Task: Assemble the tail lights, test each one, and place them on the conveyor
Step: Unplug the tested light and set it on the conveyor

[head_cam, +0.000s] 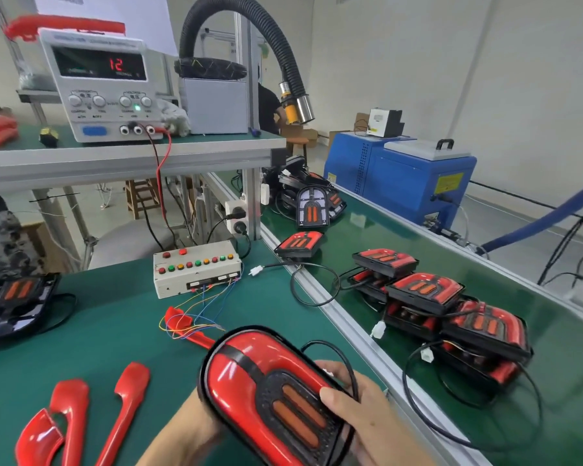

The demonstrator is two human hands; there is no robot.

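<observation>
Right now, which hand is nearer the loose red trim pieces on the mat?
Left. The left hand holds the tail light from below on its left side, just right of the red trim pieces. The right hand grips the light's far right edge, beside the conveyor.

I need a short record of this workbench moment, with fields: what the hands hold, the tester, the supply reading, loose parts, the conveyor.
held item: tail light, red lens up, over the bench edge
right hand: grips the light's right side, thumb on the lens
left hand: under the light's left side, mostly hidden; grip unclear
tester: button box on the green mat, coloured wires leading toward the light
supply: on the shelf, display reads 12
loose parts: red trims on the mat, bottom left
conveyor: pile of lights with cables
</observation>
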